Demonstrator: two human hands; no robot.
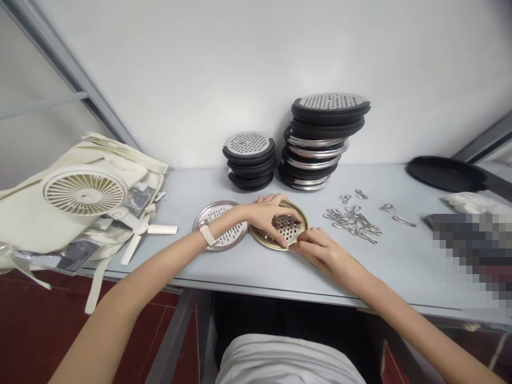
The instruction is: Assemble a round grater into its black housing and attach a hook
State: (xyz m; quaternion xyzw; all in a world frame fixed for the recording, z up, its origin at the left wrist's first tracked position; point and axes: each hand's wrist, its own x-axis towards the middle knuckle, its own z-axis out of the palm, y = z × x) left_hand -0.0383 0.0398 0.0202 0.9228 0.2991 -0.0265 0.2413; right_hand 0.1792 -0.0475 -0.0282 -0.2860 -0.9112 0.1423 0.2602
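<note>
A round perforated metal plate with a gold-coloured rim [260, 238], much like a grater disc, lies on the table in front of me. My left hand [269, 214] reaches across it from the left, thumb and index finger spread over the holes and other fingers at the far rim, holding it. At the near right rim, my right hand [322, 252] has its fingers pinched together; whatever is between them is hidden. Beside this plate, under my left forearm, rests a silver-rimmed perforated plate [231, 240]. Loose wire clips [352, 220] lie in a pile right of my hands.
Two stacks of black-rimmed perforated plates, a shorter one [250, 160] and a taller one [320, 154], stand against the wall. Leftward are a white fan [85, 192] and a cream bag [28, 213]. A black round tray [446, 173] and white cloth [476, 204] sit rightward.
</note>
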